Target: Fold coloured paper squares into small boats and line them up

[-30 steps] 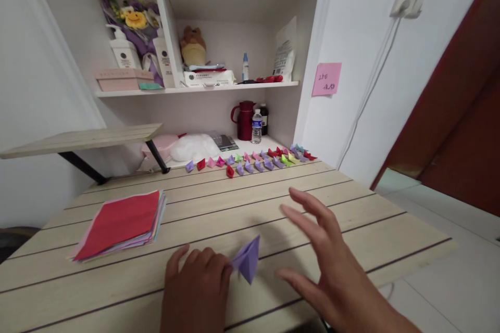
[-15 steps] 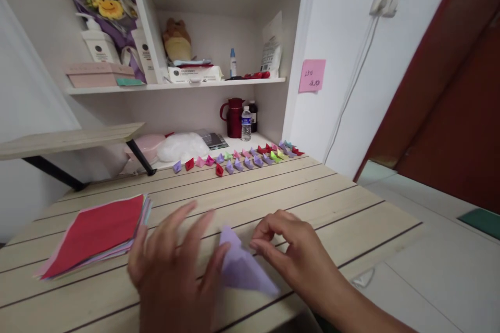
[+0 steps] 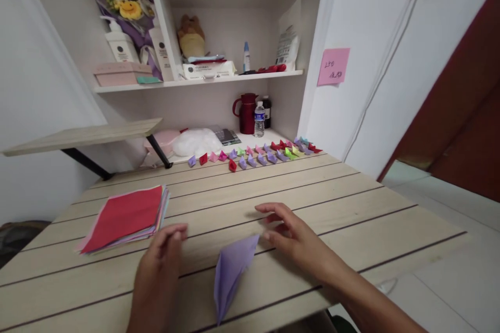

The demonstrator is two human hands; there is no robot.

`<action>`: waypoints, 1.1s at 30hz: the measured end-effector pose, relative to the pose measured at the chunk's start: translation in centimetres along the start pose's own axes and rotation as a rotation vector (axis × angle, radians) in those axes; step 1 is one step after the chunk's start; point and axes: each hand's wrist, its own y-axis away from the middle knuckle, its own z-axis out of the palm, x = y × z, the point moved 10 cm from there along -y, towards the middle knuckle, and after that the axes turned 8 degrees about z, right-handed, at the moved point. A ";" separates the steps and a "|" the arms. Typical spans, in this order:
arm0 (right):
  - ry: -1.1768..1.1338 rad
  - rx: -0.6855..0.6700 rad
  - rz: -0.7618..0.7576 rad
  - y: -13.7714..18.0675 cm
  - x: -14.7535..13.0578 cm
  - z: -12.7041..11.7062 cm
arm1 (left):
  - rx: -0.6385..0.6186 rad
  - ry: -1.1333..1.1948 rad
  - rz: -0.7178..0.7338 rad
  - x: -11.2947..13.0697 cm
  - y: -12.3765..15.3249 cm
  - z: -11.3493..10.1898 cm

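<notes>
A folded piece of purple paper [image 3: 235, 268] lies on the wooden tabletop between my hands, its layers slightly apart along the left side. To its right is my right hand [image 3: 291, 237], fingers spread and holding nothing; the thumb is close to the paper's upper right tip, and I cannot tell whether they touch. On the other side, apart from the paper, my left hand [image 3: 160, 263] is empty, seen edge-on and a little blurred, with its fingers loosely bent and apart from the thumb. Beyond it sits a stack of coloured paper sheets [image 3: 127, 218], red on top.
Several small folded paper boats [image 3: 262, 159] line the table's back edge. Behind them stand a dark red jug [image 3: 247, 114] and a water bottle [image 3: 259, 119]. A raised wooden shelf [image 3: 86, 135] with black legs occupies the back left.
Both hands have moved away from the purple paper, which has turned and now points up to the right. My left hand has drawn back and its fingers have bent; my right fingers have parted. The view has shifted.
</notes>
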 end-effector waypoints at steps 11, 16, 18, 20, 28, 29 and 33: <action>-0.291 -0.276 0.164 -0.9 0.5 6.1 | -0.296 -0.453 0.388 -0.3 3.4 6.1; -0.465 -0.317 0.193 -1.2 0.3 7.4 | -0.354 -0.307 0.297 0.5 3.4 6.8; -0.530 -0.295 0.216 -1.1 0.2 7.0 | -0.386 -0.118 0.181 0.5 3.1 6.8; -0.577 -0.231 0.238 -0.8 0.4 6.1 | -0.384 0.086 0.061 0.6 2.9 6.8; -0.507 -0.144 0.264 -2.2 -0.2 3.3 | -0.352 0.574 -0.123 2.4 1.0 10.3; -0.486 -0.106 0.269 -3.0 -0.3 2.5 | -0.347 0.591 -0.132 2.5 0.3 10.7; -0.456 -0.004 0.250 -6.5 -1.2 -0.1 | -0.331 0.664 -0.213 2.3 -2.4 12.4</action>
